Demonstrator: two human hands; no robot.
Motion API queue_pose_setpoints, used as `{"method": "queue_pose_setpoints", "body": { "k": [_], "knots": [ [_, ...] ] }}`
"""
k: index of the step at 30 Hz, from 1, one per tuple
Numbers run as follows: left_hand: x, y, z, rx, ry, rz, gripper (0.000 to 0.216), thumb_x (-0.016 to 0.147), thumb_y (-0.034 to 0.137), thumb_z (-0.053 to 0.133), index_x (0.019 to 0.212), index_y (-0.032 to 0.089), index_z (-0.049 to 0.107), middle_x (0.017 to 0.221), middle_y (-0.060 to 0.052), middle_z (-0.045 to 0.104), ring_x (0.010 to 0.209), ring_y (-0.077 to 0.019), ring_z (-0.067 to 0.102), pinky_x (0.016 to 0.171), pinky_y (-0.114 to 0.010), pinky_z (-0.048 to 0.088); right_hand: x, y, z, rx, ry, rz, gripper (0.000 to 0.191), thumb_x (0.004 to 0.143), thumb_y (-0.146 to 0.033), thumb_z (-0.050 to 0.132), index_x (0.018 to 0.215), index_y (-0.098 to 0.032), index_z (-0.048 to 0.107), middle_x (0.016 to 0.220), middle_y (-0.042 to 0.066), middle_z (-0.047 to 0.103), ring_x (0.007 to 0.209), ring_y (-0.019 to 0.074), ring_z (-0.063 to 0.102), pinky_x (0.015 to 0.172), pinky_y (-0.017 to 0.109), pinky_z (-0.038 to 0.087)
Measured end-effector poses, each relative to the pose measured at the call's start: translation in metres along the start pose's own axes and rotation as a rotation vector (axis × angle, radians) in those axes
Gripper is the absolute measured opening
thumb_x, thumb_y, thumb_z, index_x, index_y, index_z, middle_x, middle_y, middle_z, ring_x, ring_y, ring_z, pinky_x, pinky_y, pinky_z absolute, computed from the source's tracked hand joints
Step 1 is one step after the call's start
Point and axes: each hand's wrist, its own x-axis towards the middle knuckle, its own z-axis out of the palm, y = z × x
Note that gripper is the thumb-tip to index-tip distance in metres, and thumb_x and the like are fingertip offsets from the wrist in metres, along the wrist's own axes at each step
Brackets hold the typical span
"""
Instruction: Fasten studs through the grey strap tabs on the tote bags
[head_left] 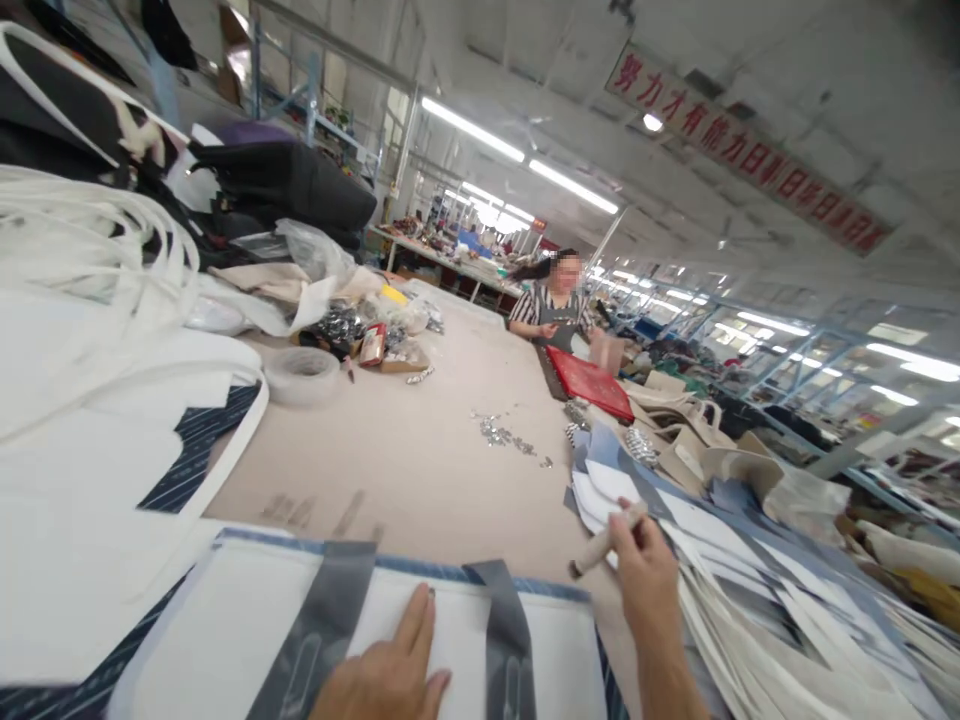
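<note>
My left hand lies flat, fingers stretched out, on a white bag panel with two grey straps and a blue top edge, at the near edge of the table. My right hand is closed round a pale stick-like tool handle. It hovers over the near end of a fanned stack of white and blue fabric pieces on the right.
Small metal parts lie scattered mid-table. A tape roll and cluttered bags and boxes sit at the left. White straps and fabric pile up at far left. A seated person works at the far end beside a red panel.
</note>
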Motion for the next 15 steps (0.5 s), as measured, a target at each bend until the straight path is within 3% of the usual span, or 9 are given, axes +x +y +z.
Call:
{"method": "queue_pose_setpoints", "body": {
  "k": [3, 5, 9, 11, 15],
  "knots": [
    [-0.002, 0.002, -0.016, -0.115, -0.066, 0.001, 0.044, 0.09, 0.02, 0.046, 0.132, 0.009, 0.053, 0.143, -0.015, 0.046, 0.073, -0.0198, 0.069, 0.062, -0.033, 0.06, -0.027, -0.032, 0.017, 0.691, -0.064, 0.292, 0.029, 0.06, -0.023, 0.071, 0.086, -0.019, 0.058, 0.076, -0.004, 0.061, 0.071, 0.014, 0.059, 0.076, 0.035, 0.051],
    [-0.001, 0.001, -0.022, -0.153, -0.107, -0.015, 0.046, 0.091, 0.025, 0.047, 0.134, 0.01, 0.051, 0.145, -0.014, 0.046, 0.073, -0.0195, 0.068, 0.062, -0.034, 0.06, -0.046, -0.046, 0.035, 0.966, -0.173, 0.461, 0.025, 0.057, -0.015, 0.068, 0.079, -0.018, 0.055, 0.069, -0.006, 0.057, 0.062, 0.01, 0.056, 0.07, 0.032, 0.052],
    [-0.001, 0.0, -0.026, -0.161, -0.136, -0.027, 0.048, 0.093, 0.031, 0.046, 0.136, 0.01, 0.048, 0.145, -0.015, 0.046, 0.072, -0.0192, 0.068, 0.06, -0.033, 0.058, -0.077, -0.051, 0.068, 1.14, -0.238, 0.667, 0.014, 0.072, -0.02, 0.065, 0.071, -0.018, 0.051, 0.046, -0.013, 0.037, 0.039, 0.0047, 0.038, 0.05, 0.022, 0.042],
    [-0.001, 0.0, -0.028, -0.164, -0.136, -0.014, 0.048, 0.093, 0.032, 0.046, 0.136, 0.009, 0.048, 0.145, -0.016, 0.046, 0.072, -0.0188, 0.067, 0.059, -0.032, 0.057, -0.084, -0.044, 0.08, 1.155, -0.22, 0.67, 0.014, 0.078, -0.022, 0.062, 0.071, -0.018, 0.051, 0.04, -0.014, 0.03, 0.034, 0.0042, 0.031, 0.046, 0.02, 0.037],
    [-0.002, -0.002, -0.03, -0.174, -0.12, -0.009, 0.049, 0.093, 0.033, 0.046, 0.135, 0.009, 0.048, 0.143, -0.017, 0.048, 0.071, -0.0181, 0.066, 0.059, -0.032, 0.056, -0.087, -0.027, 0.094, 1.159, -0.183, 0.665, 0.013, 0.084, -0.024, 0.056, 0.073, -0.018, 0.053, 0.037, -0.014, 0.031, 0.031, 0.0047, 0.028, 0.044, 0.019, 0.034]
  ]
}}
